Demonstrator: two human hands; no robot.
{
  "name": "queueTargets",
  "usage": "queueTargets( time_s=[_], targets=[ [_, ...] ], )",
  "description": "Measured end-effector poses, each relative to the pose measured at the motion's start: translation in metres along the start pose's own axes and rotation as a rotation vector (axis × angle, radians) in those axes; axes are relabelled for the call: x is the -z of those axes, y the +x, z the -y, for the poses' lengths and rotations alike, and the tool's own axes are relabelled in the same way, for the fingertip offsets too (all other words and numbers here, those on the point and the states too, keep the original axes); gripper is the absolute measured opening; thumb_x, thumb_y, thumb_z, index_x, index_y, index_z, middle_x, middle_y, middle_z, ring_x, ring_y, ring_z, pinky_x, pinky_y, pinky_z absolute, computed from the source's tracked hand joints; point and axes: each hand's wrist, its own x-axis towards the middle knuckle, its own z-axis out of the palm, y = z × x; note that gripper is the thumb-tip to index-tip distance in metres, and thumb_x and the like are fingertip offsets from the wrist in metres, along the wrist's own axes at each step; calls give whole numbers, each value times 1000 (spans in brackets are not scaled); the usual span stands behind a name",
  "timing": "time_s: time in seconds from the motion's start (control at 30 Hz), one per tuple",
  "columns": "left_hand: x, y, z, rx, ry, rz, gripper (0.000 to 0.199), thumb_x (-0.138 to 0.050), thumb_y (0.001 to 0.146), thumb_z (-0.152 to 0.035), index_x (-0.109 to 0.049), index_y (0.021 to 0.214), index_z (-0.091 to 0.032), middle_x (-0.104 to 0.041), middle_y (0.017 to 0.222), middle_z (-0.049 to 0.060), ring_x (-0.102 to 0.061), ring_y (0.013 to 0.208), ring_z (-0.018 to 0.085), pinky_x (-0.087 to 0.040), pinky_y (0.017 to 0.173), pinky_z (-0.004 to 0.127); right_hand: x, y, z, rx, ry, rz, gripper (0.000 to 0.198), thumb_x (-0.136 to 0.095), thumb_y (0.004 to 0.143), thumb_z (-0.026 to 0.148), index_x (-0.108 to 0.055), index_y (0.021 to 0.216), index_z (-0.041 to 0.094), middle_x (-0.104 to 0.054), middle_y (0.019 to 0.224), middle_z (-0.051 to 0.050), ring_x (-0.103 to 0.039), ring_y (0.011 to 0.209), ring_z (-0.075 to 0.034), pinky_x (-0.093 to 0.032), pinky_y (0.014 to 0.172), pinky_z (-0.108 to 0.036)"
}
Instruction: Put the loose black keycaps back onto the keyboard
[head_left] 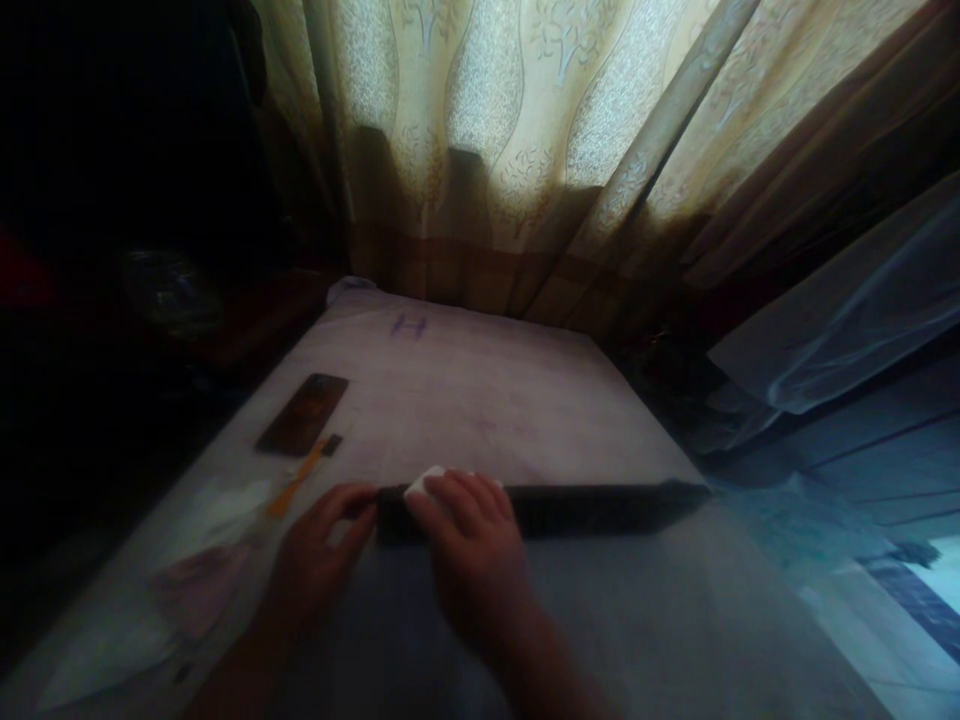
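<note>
A long, dark, narrow bar (600, 508) lies crosswise on the cloth-covered table. My left hand (322, 550) pinches its left end between thumb and fingers. Bunched under the fingers of my right hand (476, 545) is a white wad of cloth or tissue (425, 482), pressed against the bar near that same end. The exact kind of bar is too dark to make out. Part of it is hidden behind my right hand.
A dark phone (303, 414) lies at the left, with an orange-handled tool (296, 480) beside it. Closer to me are a crumpled pink cloth (201, 590) and clear plastic (217, 515). A patterned curtain (487, 180) hangs behind the pale table cover (480, 380).
</note>
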Motion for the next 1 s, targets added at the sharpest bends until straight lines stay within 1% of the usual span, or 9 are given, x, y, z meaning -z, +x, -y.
queueTargets(
  time_s=[0.27,0.47,0.63,0.77,0.83,0.9,1.0],
  targets=[
    [1,1,2,-11,33,8,25,-58,80,-46,-68,88,-25,-74,84,3,-71,75,21,-60,71,34,22,-21,-33,-13,-97,-98,38,-42,92,5,-66,113,26,-70,111,-5,-61,108,-22,-41,101,-43],
    [1,1,1,9,46,9,25,-58,78,-45,-68,88,-25,-75,86,2,-72,77,22,-60,72,34,35,-38,-59,-22,-163,-97,41,-43,90,3,-64,116,25,-69,114,-6,-60,112,-23,-42,101,-45],
    [1,1,-2,29,52,6,27,-57,77,-48,-68,87,-25,-75,84,3,-72,76,22,-60,72,34,49,-51,-82,-26,-254,-101,36,-44,92,3,-64,115,22,-69,113,-8,-60,111,-24,-44,98,-44],
    [2,0,-2,16,39,15,28,-57,78,-49,-68,88,-25,-75,85,3,-72,76,23,-60,72,34,60,-62,-99,-62,-313,-119,37,-46,91,2,-63,116,22,-68,112,-8,-61,110,-25,-45,96,-45],
    [2,-1,-1,15,43,27,28,-57,78,-49,-68,89,-25,-75,87,3,-72,78,23,-60,73,34,62,-65,-103,-85,-328,-128,37,-45,90,2,-63,116,22,-68,113,-9,-60,110,-26,-46,95,-45],
    [2,-1,2,10,57,26,29,-56,79,-50,-67,90,-25,-75,88,3,-72,80,23,-59,74,34,60,-63,-99,-108,-331,-144,37,-45,90,2,-63,116,21,-68,112,-10,-60,110,-27,-47,93,-45],
    [1,0,5,17,86,20,31,-55,79,-51,-67,91,-25,-75,88,2,-72,80,22,-59,75,34,47,-53,-79,-113,-281,-149,37,-44,90,3,-63,116,22,-68,112,-9,-59,111,-26,-46,94,-44]
  ],
)
